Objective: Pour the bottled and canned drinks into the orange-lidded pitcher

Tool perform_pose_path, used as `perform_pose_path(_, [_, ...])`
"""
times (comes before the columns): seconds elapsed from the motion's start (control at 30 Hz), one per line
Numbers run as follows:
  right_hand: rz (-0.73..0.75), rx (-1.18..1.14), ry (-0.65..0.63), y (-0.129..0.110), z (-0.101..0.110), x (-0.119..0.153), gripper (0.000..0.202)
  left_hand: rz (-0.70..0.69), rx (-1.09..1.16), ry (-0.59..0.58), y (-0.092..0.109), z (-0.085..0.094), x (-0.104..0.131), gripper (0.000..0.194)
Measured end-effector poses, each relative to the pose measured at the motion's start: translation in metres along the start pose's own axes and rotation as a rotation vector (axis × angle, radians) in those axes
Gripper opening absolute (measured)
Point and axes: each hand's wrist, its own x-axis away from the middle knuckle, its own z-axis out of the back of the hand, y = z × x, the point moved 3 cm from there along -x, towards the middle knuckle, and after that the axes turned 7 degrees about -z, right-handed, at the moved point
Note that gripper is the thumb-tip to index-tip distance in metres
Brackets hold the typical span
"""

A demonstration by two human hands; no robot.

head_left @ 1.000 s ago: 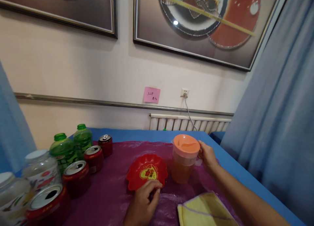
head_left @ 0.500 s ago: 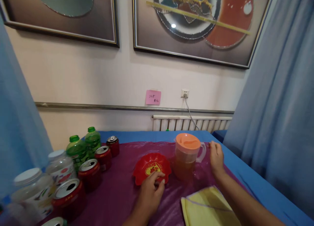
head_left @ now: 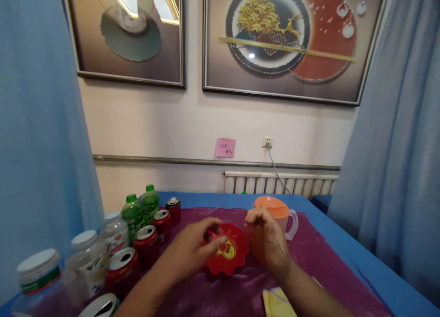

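A red scalloped dish point(head_left: 237, 255) with a yellow design in its middle lies on the purple cloth between my hands. My left hand point(head_left: 195, 243) is over the dish's left side, thumb and fingers apart and nothing held; whether it touches the rim I cannot tell. My right hand point(head_left: 271, 241) is raised at the dish's right, palm turned inward, with curved, empty fingers. Behind it stands a clear pitcher point(head_left: 292, 225) with an orange lid point(head_left: 273, 206), its body partly hidden by that hand. A folded yellow cloth point(head_left: 277, 303) shows beneath my right forearm.
Along the left stand several red cans point(head_left: 146, 243), green bottles point(head_left: 132, 216) and clear jars with white lids point(head_left: 84, 257). A purple sheet point(head_left: 326, 262) covers part of the blue table point(head_left: 350, 248). Blue curtains point(head_left: 395, 124) hang at both sides.
My right hand has moved left from beside the pitcher's handle to in front of its body. My left hand has shifted to the dish's left side. The view has tilted up and turned left.
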Motion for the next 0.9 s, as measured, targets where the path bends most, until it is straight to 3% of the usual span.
perform_pose_path(0.1, [0.08, -0.174, 0.095, -0.012, -0.007, -0.021, 0.071, -0.099, 0.192, 0.402, 0.009, 0.021, -0.01, 0.051])
perform_pose_path(0.2, [0.029, -0.267, 0.068, 0.003, -0.013, -0.021, 0.072, -0.158, 0.323, 0.569, -0.006, 0.024, -0.009, 0.077])
perform_pose_path(0.3, [-0.132, -0.284, 0.034, 0.036, -0.021, -0.023, 0.073, -0.059, 0.431, 0.566, -0.037, 0.019, -0.02, 0.087])
perform_pose_path(0.5, [-0.452, -0.231, 0.108, 0.086, -0.031, -0.041, 0.077, 0.322, 0.668, 0.552, -0.089, 0.005, -0.054, 0.081])
perform_pose_path(0.9, [-0.534, -0.283, 0.084, 0.092, -0.03, -0.04, 0.079, 0.305, 0.676, 0.496, -0.08, -0.006, -0.053, 0.079])
